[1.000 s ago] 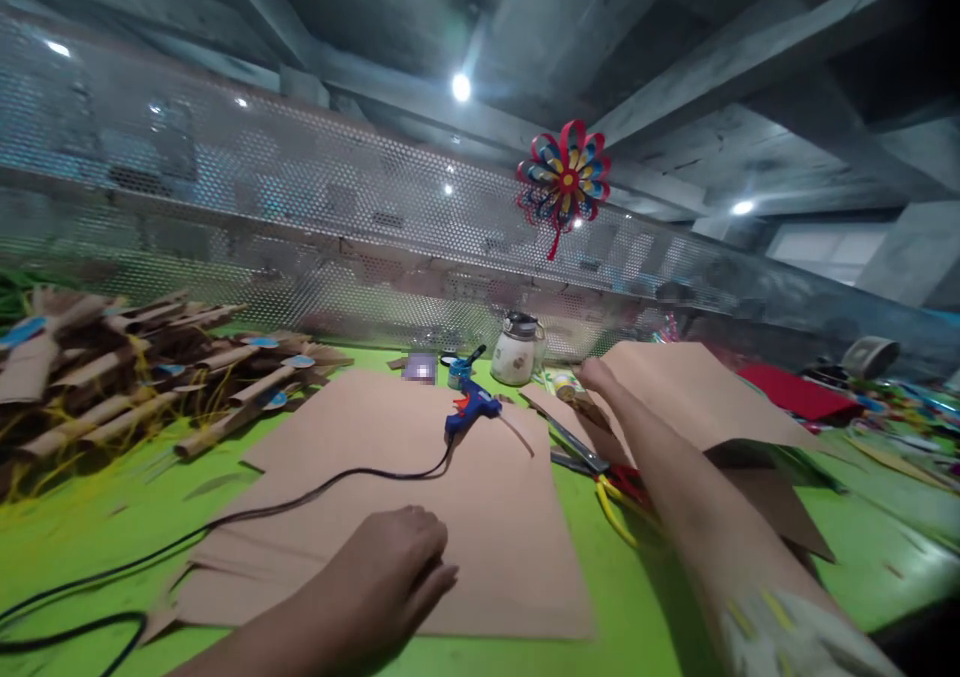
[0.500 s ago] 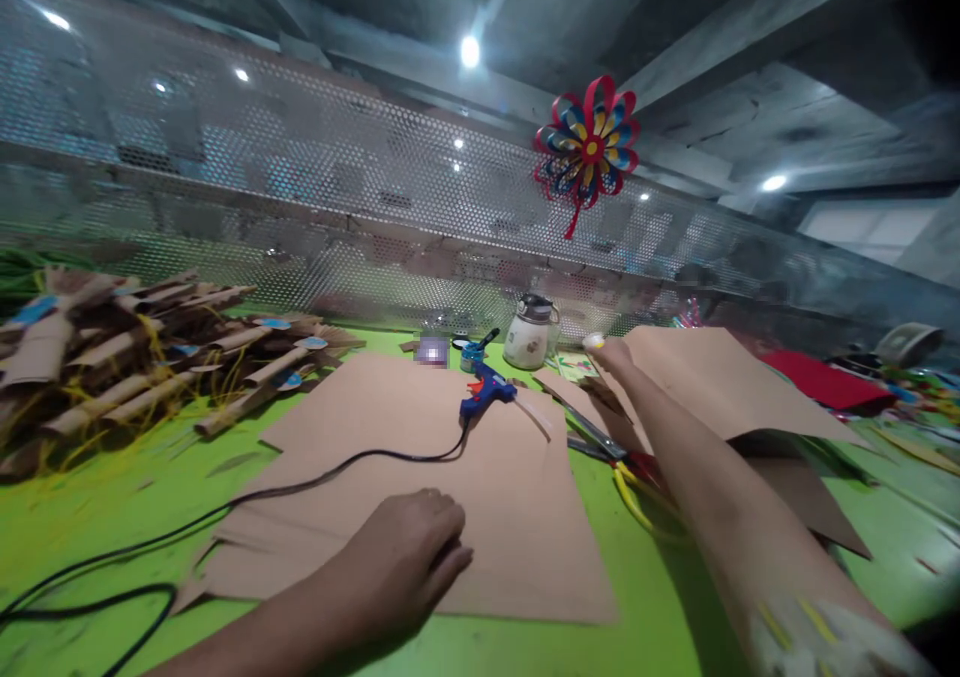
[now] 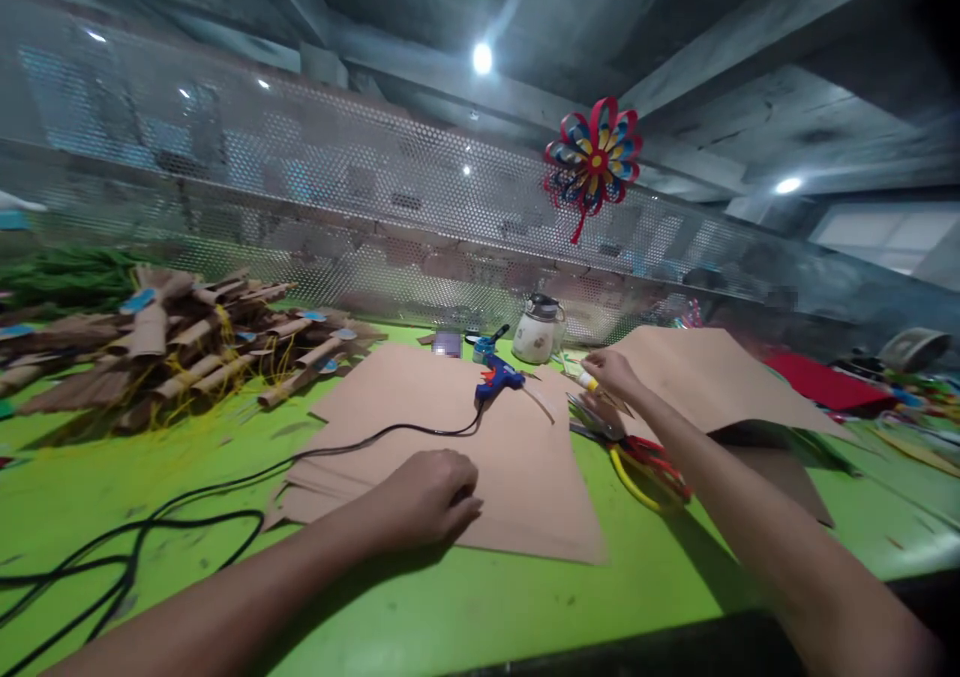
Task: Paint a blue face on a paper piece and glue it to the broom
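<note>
My left hand (image 3: pixel 431 494) rests with curled fingers on a stack of brown cardboard sheets (image 3: pixel 517 467) lying on the green table (image 3: pixel 225 557). My right hand (image 3: pixel 611 372) reaches forward over the right edge of the sheets and pinches a small yellow and white tube (image 3: pixel 587 381). A blue glue gun (image 3: pixel 495 380) lies at the far end of the sheets, its black cord (image 3: pixel 187 502) trailing left. Red and yellow scissors (image 3: pixel 637 457) lie under my right forearm.
A pile of rolled brown paper pieces with yellow strings (image 3: pixel 172 347) fills the left. A white jar (image 3: pixel 538 332) stands at the back by a perforated metal screen (image 3: pixel 300 217). Bent cardboard sheets (image 3: pixel 712 377) and red material (image 3: pixel 817 382) lie right. A paper pinwheel (image 3: pixel 594 162) hangs above.
My right hand has drawn back slightly from the far table with the small tube now in its fingers. The view has pulled back and shifted; my left hand stays on the cardboard.
</note>
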The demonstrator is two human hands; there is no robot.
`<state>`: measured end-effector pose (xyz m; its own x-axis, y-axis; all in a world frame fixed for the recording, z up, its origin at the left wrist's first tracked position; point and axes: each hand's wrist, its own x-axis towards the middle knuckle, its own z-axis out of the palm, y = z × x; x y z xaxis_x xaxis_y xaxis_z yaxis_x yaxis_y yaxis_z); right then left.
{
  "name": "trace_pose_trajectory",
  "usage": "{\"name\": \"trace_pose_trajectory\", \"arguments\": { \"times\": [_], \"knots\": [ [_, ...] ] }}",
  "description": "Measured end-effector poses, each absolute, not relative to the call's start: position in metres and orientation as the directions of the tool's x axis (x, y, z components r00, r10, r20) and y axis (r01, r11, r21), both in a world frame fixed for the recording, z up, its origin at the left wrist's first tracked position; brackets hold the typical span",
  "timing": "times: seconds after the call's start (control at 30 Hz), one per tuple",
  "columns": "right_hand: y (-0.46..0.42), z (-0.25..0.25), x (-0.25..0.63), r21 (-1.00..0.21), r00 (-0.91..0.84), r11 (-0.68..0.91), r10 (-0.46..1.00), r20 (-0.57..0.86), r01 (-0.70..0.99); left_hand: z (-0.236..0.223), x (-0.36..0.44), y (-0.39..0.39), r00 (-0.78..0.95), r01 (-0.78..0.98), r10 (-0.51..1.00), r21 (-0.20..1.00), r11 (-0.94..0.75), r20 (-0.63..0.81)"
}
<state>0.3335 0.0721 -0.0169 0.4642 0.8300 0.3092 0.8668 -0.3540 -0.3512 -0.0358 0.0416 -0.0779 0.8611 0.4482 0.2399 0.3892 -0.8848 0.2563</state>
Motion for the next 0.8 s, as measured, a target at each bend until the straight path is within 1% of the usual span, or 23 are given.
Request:
{"name": "trace_pose_trajectory", "arguments": {
  "times": [0.07,0.17,0.23,0.33,0.5,0.63,0.7,0.8],
  "knots": [
    [0.061,-0.019,0.317,-0.360,0.357,-0.256,0.900,0.250,0.897,-0.075,-0.038,0.044,0.857,0.392,0.454,0.262,-0.882,0.244],
    [0.046,-0.028,0.292,-0.384,0.257,-0.164,0.944,0.206,0.909,-0.071,-0.042,0.049,0.840,0.415,0.480,0.271,-0.869,0.252],
    [0.039,-0.036,0.277,-0.401,0.227,-0.134,0.954,0.195,0.906,-0.067,-0.044,0.051,0.826,0.432,0.500,0.276,-0.858,0.260],
    [0.035,-0.045,0.261,-0.428,0.243,-0.132,0.945,0.217,0.894,-0.064,-0.045,0.051,0.809,0.451,0.519,0.278,-0.848,0.274],
    [0.035,-0.055,0.246,-0.479,0.321,-0.154,0.901,0.291,0.864,-0.066,-0.042,0.054,0.807,0.456,0.520,0.263,-0.850,0.281],
    [0.032,-0.048,0.264,-0.517,0.463,-0.256,0.826,0.321,0.817,-0.071,-0.041,0.059,0.818,0.463,0.516,0.242,-0.853,0.253],
    [0.023,-0.035,0.294,-0.543,0.583,-0.359,0.747,0.321,0.759,-0.073,-0.040,0.061,0.825,0.466,0.515,0.235,-0.853,0.233],
    [-0.004,-0.011,0.353,-0.586,0.783,-0.536,0.527,0.330,0.607,-0.074,-0.040,0.061,0.828,0.470,0.517,0.234,-0.851,0.218]
  ]
}}
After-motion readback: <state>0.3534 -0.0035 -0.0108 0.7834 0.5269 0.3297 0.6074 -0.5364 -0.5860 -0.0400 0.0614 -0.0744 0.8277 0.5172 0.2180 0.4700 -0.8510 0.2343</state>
